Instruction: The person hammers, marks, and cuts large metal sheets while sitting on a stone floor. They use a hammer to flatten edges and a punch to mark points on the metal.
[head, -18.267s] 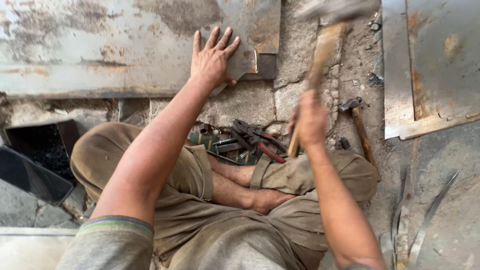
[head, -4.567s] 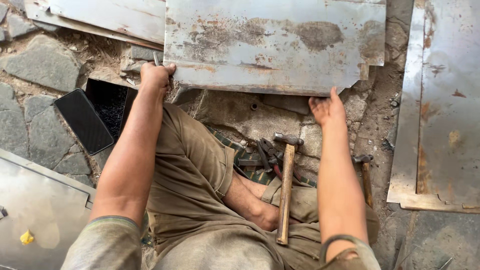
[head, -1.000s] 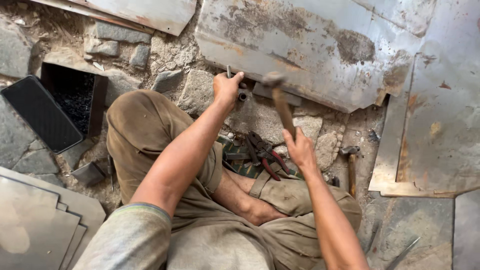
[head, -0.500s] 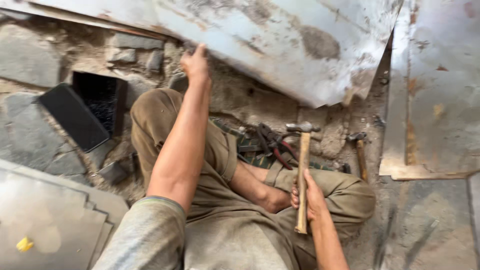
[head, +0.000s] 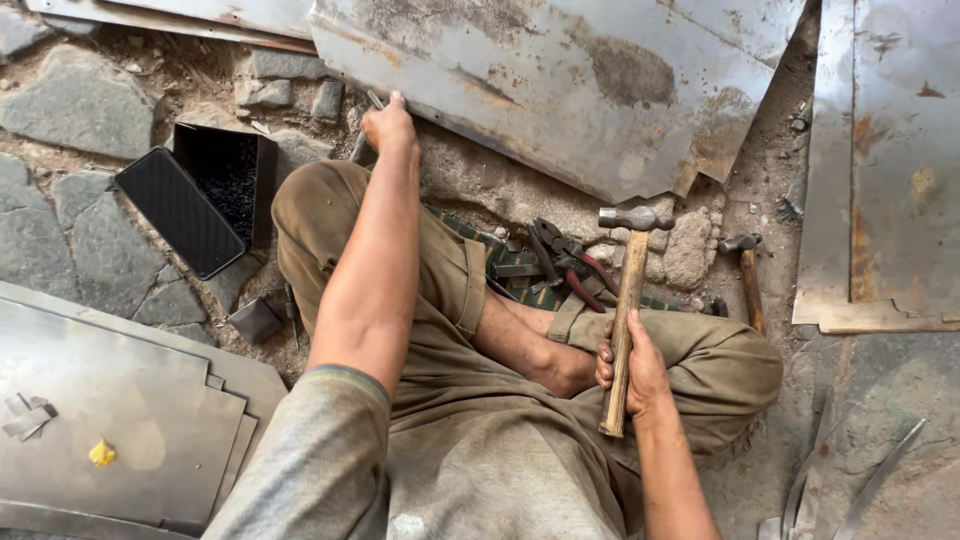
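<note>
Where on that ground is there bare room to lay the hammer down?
Bare stone paving lies left of the black tray. Some bare dirt separates the big metal sheet from the right-hand sheet. By the pliers and second hammer, it's crowded.

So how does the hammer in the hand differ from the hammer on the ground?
The held hammer stands nearly upright in the right hand, head up; the second hammer lies untouched on the ground beside the knee. The held hammer shows a long, pale handle; the second hammer's handle is darker and partly hidden. Both have metal heads and wooden handles.
</note>
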